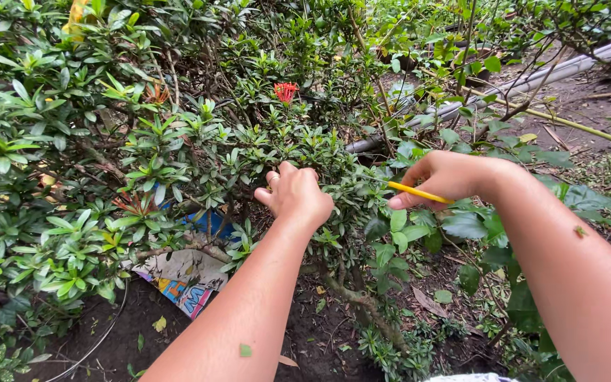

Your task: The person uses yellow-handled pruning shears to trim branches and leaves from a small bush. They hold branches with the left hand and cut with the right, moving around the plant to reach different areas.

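Note:
My left hand (pixel 295 193) is closed around leafy twigs of a green shrub (pixel 199 152), fingers curled into the foliage. My right hand (pixel 447 177) grips a tool with a yellow handle (pixel 419 192) that points left toward the same twigs; its working end is hidden among the leaves. A red flower cluster (pixel 286 90) stands higher on the shrub, behind my left hand. Both forearms reach in from the bottom of the view.
A colourful printed sheet (pixel 182 279) lies on the dark soil (pixel 305 339) under the shrub. A grey pipe (pixel 532 79) runs diagonally at the upper right, with a thin bamboo stick (pixel 567 122) beside it. A woody stem (pixel 362 304) rises from the ground.

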